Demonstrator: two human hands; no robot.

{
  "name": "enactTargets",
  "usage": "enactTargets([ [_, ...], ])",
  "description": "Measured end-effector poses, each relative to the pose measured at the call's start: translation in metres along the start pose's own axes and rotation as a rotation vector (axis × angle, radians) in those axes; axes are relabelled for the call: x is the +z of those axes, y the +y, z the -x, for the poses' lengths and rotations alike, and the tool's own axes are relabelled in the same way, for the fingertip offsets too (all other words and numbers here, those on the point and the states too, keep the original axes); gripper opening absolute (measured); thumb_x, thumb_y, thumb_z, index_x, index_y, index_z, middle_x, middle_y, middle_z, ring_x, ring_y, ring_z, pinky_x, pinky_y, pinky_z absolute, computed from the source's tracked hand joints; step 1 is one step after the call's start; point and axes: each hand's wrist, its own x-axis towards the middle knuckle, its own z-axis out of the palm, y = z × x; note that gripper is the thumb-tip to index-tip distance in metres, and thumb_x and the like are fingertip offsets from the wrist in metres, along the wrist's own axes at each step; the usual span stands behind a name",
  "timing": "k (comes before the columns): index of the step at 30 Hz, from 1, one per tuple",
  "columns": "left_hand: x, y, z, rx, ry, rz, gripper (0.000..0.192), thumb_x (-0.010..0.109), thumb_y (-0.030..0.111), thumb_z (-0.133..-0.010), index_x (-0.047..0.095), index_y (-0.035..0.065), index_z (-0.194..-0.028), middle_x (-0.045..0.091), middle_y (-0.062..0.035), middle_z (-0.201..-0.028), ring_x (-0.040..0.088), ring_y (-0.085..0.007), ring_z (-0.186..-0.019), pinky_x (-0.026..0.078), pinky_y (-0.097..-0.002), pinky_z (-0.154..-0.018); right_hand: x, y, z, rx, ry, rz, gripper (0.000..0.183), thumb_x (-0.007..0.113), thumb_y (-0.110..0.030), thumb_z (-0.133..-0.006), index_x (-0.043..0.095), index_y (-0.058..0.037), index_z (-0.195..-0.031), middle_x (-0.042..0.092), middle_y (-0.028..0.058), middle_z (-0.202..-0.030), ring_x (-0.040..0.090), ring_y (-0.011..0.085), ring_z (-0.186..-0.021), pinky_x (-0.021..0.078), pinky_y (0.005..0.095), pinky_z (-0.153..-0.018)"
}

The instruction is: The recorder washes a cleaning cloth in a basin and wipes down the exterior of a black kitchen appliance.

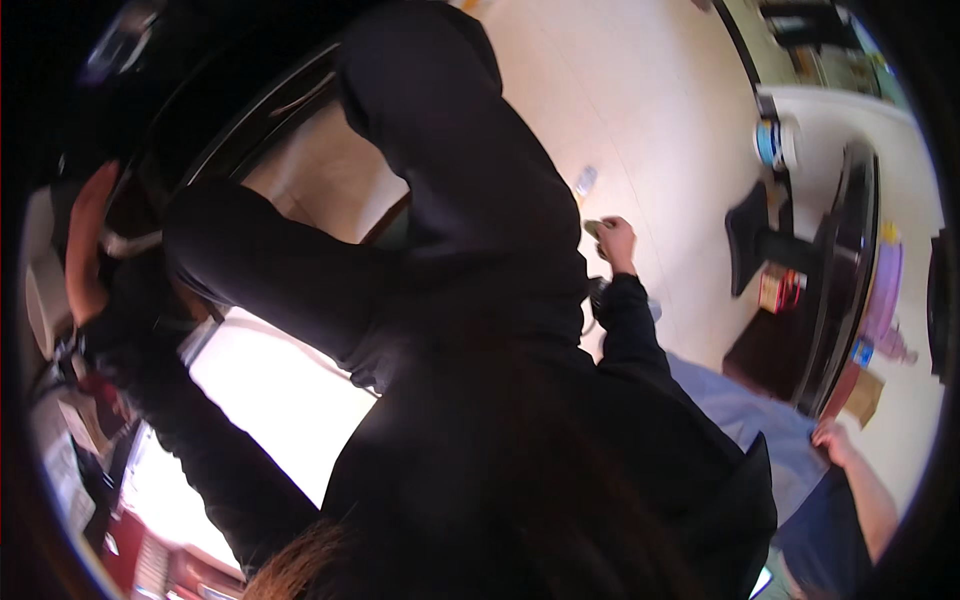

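Both my arms in black sleeves reach out from a black-clothed body. My right hand (618, 238), right of centre, is closed on a small greenish object (594, 227) whose kind I cannot make out. Just beyond it a small clear item (586, 180) lies on the pale floor. Far to the left, my left hand (96, 202) stretches into a dark area beside a dark furniture edge; its fingers are lost in shadow, so what it touches does not show.
A co-worker's hand (834, 441) holds grey-blue cloth (757, 435) at lower right. Beyond stand a dark table (844, 247), a dark chair (747, 238), a red box (778, 288) and a white-and-blue tub (776, 144). A bright white surface (277, 375) lies at lower left.
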Motion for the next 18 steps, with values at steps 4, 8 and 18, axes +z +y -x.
enactTargets([
  [4,-0.07,-0.136,0.03,-0.135,-0.167,-0.659,0.037,0.043,0.021,-0.09,0.049,0.0016,-0.12,0.048,-0.0146,-0.125,0.044,-0.0222,-0.118,0.033,-0.0307,-0.098,0.05,-0.014,0.012,0.028,-0.179,-0.122,0.027,0.061,-0.018,-0.068,0.065,-0.0034,-0.091,0.065,0.0165,-0.081,0.064,0.0277,-0.073,0.0504,0.0344,-0.067],
  [8,0.025,-0.053,-0.054,-0.308,0.105,-0.273,0.049,0.058,0.035,-0.083,0.051,0.0018,-0.118,0.045,-0.0168,-0.128,0.042,-0.0278,-0.12,0.031,-0.0316,-0.098,0.058,0.005,0.006,0.02,-0.161,-0.099,0.027,0.06,-0.017,-0.069,0.064,-0.0038,-0.092,0.065,0.0173,-0.083,0.064,0.0283,-0.075,0.0501,0.0336,-0.069],
  [18,0.121,0.121,-0.151,-0.048,0.201,-0.593,0.078,0.06,0.053,-0.074,0.028,0.0188,-0.136,0.028,-0.0002,-0.142,0.023,-0.0289,-0.131,0.025,-0.0584,-0.097,0.044,0.0,-0.016,0.138,-0.338,-0.009,0.029,0.061,-0.017,-0.069,0.063,-0.0027,-0.095,0.064,0.017,-0.082,0.063,0.0242,-0.064,0.0503,0.0322,-0.061],
])
